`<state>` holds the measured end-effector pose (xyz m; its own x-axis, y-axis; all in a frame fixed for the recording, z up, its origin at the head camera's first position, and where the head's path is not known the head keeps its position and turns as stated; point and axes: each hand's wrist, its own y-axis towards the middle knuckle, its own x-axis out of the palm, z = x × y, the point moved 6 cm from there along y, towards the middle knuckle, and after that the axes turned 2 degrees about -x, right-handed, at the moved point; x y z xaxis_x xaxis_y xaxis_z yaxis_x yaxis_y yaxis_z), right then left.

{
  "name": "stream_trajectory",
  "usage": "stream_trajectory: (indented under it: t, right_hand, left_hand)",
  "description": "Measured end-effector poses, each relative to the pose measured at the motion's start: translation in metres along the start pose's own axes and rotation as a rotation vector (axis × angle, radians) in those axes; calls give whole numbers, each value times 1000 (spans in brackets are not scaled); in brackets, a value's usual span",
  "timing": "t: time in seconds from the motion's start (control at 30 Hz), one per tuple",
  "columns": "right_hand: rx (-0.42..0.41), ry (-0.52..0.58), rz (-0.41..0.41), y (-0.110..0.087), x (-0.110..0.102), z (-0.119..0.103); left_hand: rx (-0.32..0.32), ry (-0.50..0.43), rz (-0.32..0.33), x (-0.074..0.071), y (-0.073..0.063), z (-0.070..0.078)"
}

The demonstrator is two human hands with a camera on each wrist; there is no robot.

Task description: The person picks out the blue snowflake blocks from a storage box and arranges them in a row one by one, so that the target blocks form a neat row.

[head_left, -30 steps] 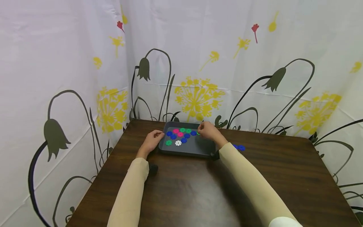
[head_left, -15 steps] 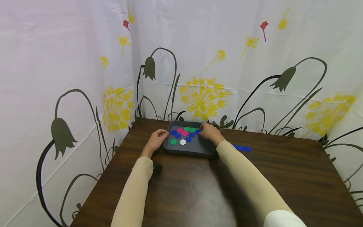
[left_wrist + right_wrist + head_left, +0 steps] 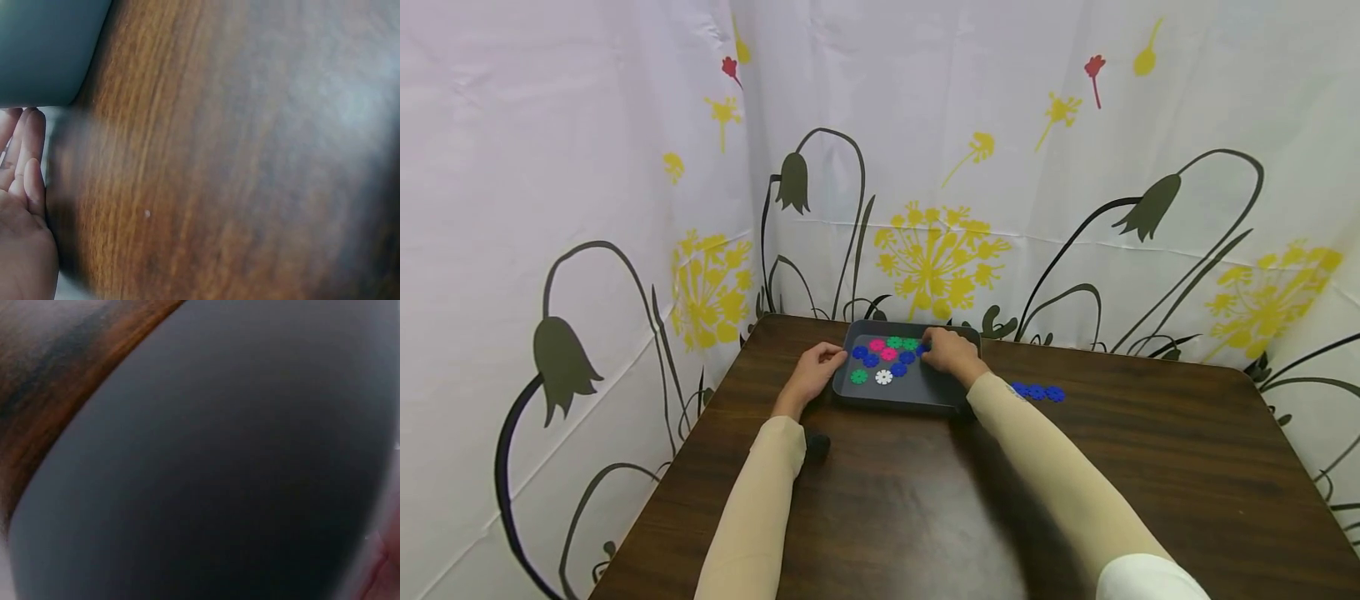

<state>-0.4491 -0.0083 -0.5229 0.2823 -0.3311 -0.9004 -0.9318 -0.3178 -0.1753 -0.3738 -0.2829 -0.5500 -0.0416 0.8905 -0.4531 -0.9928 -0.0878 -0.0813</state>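
Observation:
A dark grey tray (image 3: 936, 392) lies on the table with flower-shaped discs in it: two pink, several blue, several green and one white disc (image 3: 883, 377). My left hand (image 3: 812, 371) is at the tray's left rim; in the left wrist view its fingers (image 3: 32, 140) reach fairly straight to the tray's outer side. My right hand (image 3: 952, 352) is over the tray's right part, fingers bent down beside a green disc (image 3: 911, 343) and a partly covered blue disc (image 3: 922, 350). Its fingertips are hidden, and I cannot tell whether they pinch a disc.
Several blue discs (image 3: 1037, 392) lie in a row on the brown wooden table (image 3: 1150, 450), right of the tray and beside my right forearm. A black strap piece (image 3: 817, 444) shows by my left wrist. A flower-printed white curtain (image 3: 940, 100) hangs behind the table.
My right hand has moved slightly left over the tray; a green disc seen at its fingertips earlier is now covered. My left hand stays at the rim. The head view has shifted a little.

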Motion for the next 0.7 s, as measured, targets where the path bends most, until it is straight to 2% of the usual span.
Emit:
stream_trajectory:
  t: [0.37,0.7]
  right_hand:
    - [45,25,-13,-5,-5,3]
    - [3,69,45,-14,-4,4]
  left_hand:
    - [9,16,-2,0,0,1]
    - [2,9,-13,1,1,-1]
